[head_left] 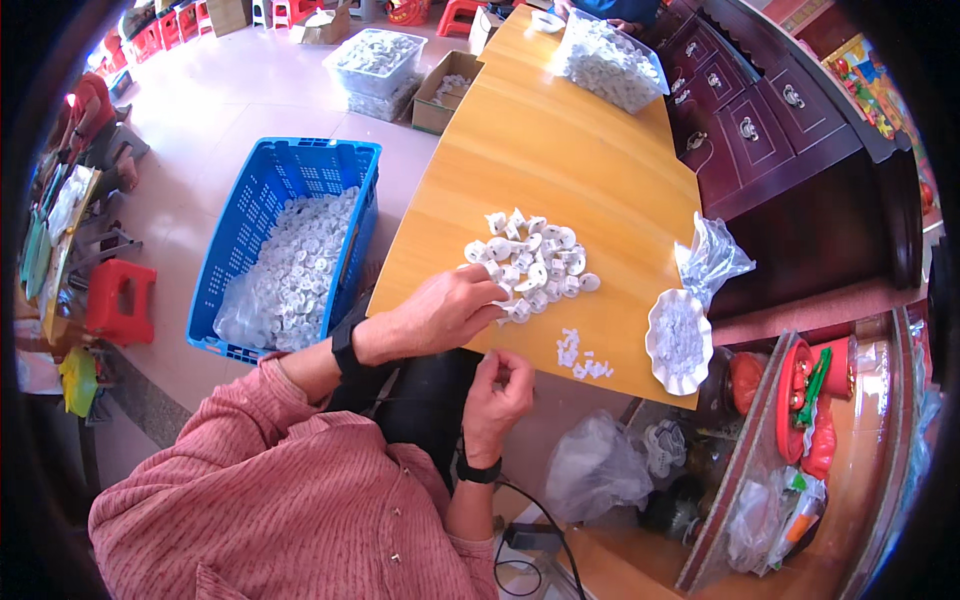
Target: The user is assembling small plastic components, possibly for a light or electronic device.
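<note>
A pile of small white round plastic parts [535, 262] lies on the yellow wooden table. My left hand [445, 312] reaches over the table's near left edge, its bent fingers together at the near side of this pile. Whatever its fingertips grip is hidden. My right hand [498, 398] is just off the near table edge, closed with thumb and fingers pinched together; anything between them cannot be made out. Beyond it on the table, a scatter of tiny white pieces [568, 350] lies near a white scalloped dish [655, 360] filled with similar tiny pieces.
Left of the table stands a blue crate [222, 225] full of white parts. A clear plastic tub [615, 75] of parts sits at the table's far end, near another person. A dark drawer cabinet [745, 125] borders the right side. A red stool [122, 300] stands far left.
</note>
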`<state>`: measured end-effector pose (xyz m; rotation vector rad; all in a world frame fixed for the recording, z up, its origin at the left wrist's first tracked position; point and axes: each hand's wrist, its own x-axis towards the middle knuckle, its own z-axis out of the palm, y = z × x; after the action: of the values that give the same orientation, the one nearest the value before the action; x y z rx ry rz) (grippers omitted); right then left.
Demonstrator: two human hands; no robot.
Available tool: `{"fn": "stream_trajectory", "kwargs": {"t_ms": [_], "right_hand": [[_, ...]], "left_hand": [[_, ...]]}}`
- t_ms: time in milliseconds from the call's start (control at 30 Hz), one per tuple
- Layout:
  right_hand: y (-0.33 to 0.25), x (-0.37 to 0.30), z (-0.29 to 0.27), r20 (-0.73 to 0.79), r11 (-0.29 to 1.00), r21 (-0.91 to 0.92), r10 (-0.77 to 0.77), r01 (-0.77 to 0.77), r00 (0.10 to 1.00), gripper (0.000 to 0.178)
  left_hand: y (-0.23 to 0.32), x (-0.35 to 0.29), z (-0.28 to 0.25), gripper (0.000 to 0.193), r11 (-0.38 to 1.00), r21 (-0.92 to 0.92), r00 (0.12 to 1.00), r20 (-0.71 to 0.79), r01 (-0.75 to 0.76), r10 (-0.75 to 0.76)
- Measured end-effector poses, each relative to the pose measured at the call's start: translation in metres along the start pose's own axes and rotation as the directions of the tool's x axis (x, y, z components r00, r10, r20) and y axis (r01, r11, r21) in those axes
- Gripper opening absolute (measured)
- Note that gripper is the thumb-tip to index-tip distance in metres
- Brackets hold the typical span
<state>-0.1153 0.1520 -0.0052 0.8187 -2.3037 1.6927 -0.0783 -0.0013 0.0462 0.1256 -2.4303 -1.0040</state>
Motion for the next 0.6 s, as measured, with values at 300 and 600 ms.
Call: {"fn": "stream_trajectory", "kwargs": {"t_ms": [300, 600], "right_hand": [[0.032, 0.006, -0.032, -0.151, 0.969, -0.246, -0.045, 0.007, 0.987, 0.009], [0.029, 0.013, -0.038, -0.093, 0.872, -0.485, -0.119, 0.060, 0.988, 0.035]], "left_hand": [[-0.001, -0.016, 0.042, 0.015, 0.990, 0.125, 0.990, -0.135, 0.065, -0.048], [-0.006, -0.028, 0.041, 0.018, 0.997, 0.082, 0.968, -0.248, -0.012, 0.032]]}}
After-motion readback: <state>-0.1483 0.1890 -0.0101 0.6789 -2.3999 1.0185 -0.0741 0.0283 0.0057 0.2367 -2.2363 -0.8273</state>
